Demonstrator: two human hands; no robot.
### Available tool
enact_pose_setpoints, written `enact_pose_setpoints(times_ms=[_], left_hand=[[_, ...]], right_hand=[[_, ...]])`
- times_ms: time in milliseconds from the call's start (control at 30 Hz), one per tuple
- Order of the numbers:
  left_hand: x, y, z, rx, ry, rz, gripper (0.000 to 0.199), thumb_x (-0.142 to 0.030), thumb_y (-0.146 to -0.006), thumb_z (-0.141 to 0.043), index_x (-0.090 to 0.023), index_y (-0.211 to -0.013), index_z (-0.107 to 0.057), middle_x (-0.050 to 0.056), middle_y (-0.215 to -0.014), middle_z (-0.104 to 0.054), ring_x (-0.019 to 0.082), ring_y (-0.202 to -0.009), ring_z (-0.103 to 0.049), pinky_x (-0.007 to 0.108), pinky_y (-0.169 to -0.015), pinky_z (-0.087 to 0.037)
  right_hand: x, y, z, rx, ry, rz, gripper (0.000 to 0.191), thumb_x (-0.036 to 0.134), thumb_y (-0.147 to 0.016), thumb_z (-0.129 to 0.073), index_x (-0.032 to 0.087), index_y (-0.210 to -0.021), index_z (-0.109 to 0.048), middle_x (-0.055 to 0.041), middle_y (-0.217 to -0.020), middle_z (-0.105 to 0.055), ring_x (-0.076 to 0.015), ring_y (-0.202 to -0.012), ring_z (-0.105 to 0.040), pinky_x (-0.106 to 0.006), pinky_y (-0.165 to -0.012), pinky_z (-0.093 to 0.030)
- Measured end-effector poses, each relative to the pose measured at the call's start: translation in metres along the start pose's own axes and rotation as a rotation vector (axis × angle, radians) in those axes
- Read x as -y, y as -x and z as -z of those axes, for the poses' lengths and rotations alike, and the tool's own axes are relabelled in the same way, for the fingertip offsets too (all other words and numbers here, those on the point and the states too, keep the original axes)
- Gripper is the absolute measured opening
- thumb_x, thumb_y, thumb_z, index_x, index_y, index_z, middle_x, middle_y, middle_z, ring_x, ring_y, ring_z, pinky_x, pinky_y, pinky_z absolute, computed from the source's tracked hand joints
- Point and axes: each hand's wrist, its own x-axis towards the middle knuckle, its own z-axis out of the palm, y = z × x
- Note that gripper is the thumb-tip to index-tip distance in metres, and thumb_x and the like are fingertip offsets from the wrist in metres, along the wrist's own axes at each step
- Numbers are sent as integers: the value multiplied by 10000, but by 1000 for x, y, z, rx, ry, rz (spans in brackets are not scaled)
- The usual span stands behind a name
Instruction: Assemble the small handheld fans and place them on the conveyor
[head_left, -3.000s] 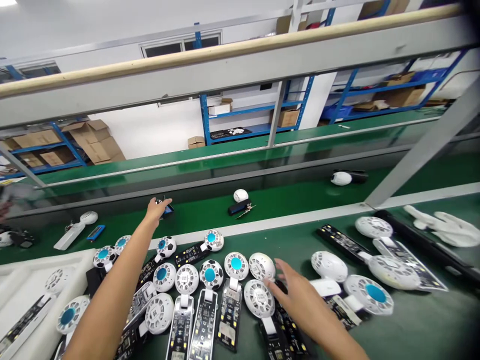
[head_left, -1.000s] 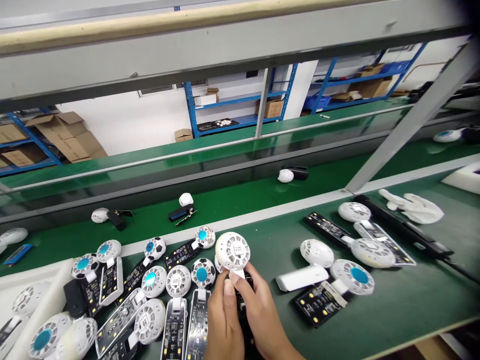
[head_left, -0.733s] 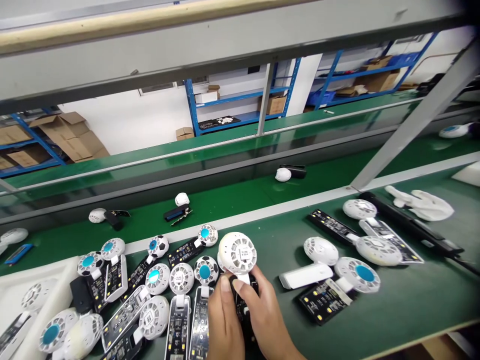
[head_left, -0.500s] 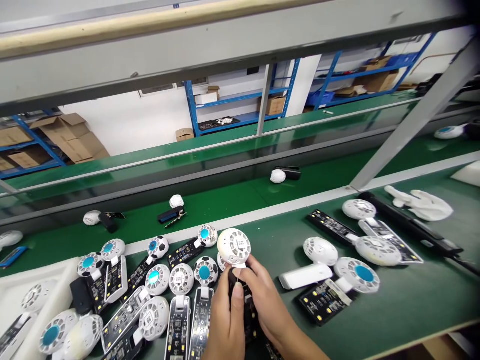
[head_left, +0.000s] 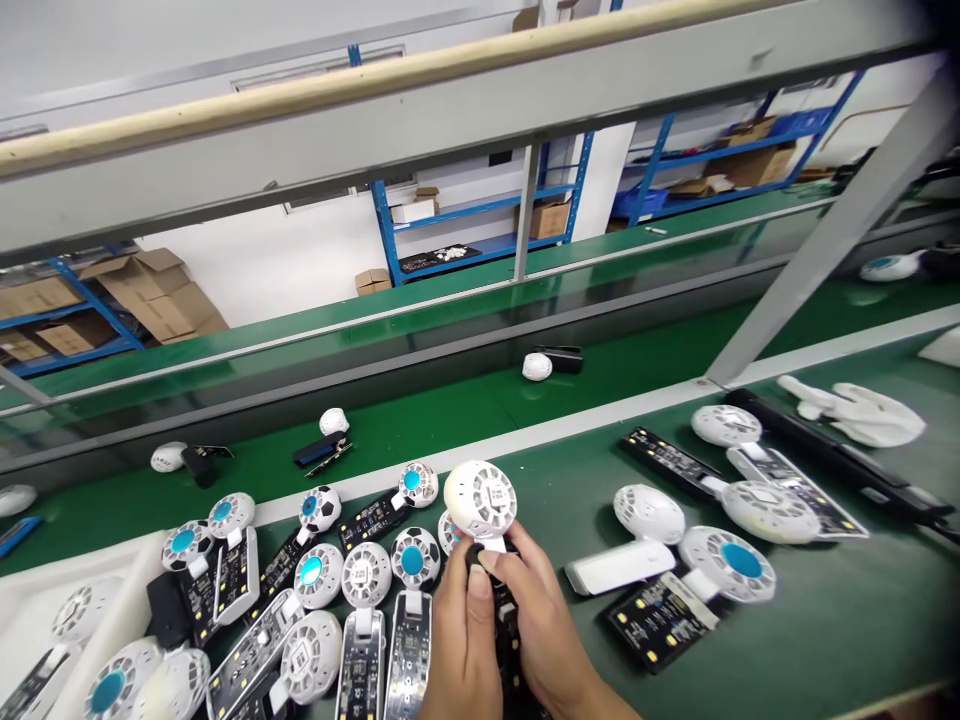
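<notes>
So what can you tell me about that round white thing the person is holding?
The round white head is a plastic-looking disc with vent slots around a small square label. A short white neck joins it to a dark part, held by the left hand and right hand. It stands nearly upright above the green workbench.

1. Left hand and right hand: the bottom edge cuts off your forearms at 6 o'clock.
2. Handheld fan: your fingers hide its handle.
3. Black circuit board: your fingers cover most of it, and its lower end runs out of view at 6 o'clock.
4. White tray: the frame cuts it off at 8 o'clock, along with the fan head inside.
5. Dark object: the right edge cuts it off at 2 o'clock; you cannot identify it.
6. Board printing: too small for you to read.
</notes>
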Motion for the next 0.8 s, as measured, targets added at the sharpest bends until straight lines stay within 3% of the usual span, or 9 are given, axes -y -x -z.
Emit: enact_pose_setpoints(times_ms=[133,233,367,567,633,700,800], left_hand=[[0,0,-1,7,37,76,513,-491,-844,-400,-133,-1183,-540,105,-1317,-491,231,-1269,-373,337,-1054,-320],[0,1,0,-8,-12,88,519,-473,-855,-374,-111,-1197,-522,119,-1327,-478,243,-1276,-362,355,-1052,-320],[0,1,2,-54,-198,-198,536,-481,-883,-278,-112,-1187,-520,146,-1259,-535,259,-1213,-441,381,-1004,-367],[12,1,7,-128,-352,-364,445,-402,-902,-288,-105,-1167,-488,186,-1154,-572,269,-1105,-524,380,-889,-436],[19,0,11,-169,-428,-470,415,-384,-896,-323,-112,-1170,-475,190,-1174,-531,288,-1147,-478,405,-912,-416],[25,-3,17,-164,-523,-590,410,-382,-894,-335,-119,-1181,-463,195,-1199,-479,301,-1175,-436,431,-928,-399],[31,-5,28,-39,-608,-687,446,-417,-899,-295,-140,-1221,-431,185,-1186,-464,279,-1103,-491,406,-871,-450]], right_hand=[[-3,-1,6,-15,-57,-28,429,336,-669,-564,174,-1064,-604,-31,-1056,-646,-247,-1045,-533,-291,-899,-396],[0,-4,11,87,-53,-51,433,306,-685,-543,182,-1098,-590,-36,-1094,-630,-247,-1081,-507,-325,-944,-366],[13,-8,19,367,40,-27,492,244,-715,-499,179,-1202,-518,-43,-1186,-575,-228,-1114,-475,-334,-979,-328],[18,-8,28,464,275,-8,446,248,-787,-421,184,-1222,-494,-49,-1132,-586,-221,-1055,-495,-365,-954,-342],[19,-8,31,446,355,5,366,252,-788,-454,178,-1128,-569,-47,-1055,-617,-221,-1013,-513,-347,-929,-365],[23,-7,33,482,439,-13,238,253,-782,-484,173,-926,-655,-26,-852,-654,-198,-834,-559,-288,-793,-438],[30,-3,38,653,536,-90,272,237,-805,-433,170,-659,-653,15,-569,-574,-135,-562,-501,-200,-533,-407]])
